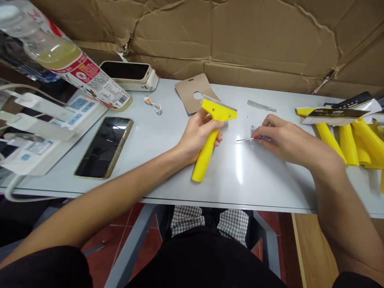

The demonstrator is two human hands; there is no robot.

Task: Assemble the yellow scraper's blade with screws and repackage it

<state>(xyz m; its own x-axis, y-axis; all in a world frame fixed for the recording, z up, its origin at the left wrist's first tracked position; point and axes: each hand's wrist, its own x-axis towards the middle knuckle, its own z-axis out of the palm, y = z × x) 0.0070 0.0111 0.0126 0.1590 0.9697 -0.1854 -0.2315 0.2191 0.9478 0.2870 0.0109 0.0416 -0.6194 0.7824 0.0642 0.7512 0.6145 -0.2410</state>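
Observation:
My left hand [199,134] is wrapped round the neck of a yellow scraper [206,154], its wide head pointing away from me and its handle towards me. One screw shows in the head's right end, and a hole is visible near its left. In my right hand [279,134] is a small screwdriver [261,137] with a red and clear handle, its thin shaft pointing left towards the scraper but apart from it. By my right fingertips lie small screws [252,127]. Just beyond them rests a flat metal strip [261,106].
Several yellow scrapers [348,140] are heaped at the right. A brown card [195,94] lies behind the held scraper. On the left are a phone [104,148], a drink bottle [90,76], a power strip [66,120] and a short cable [153,105]. Cardboard [240,40] walls the back.

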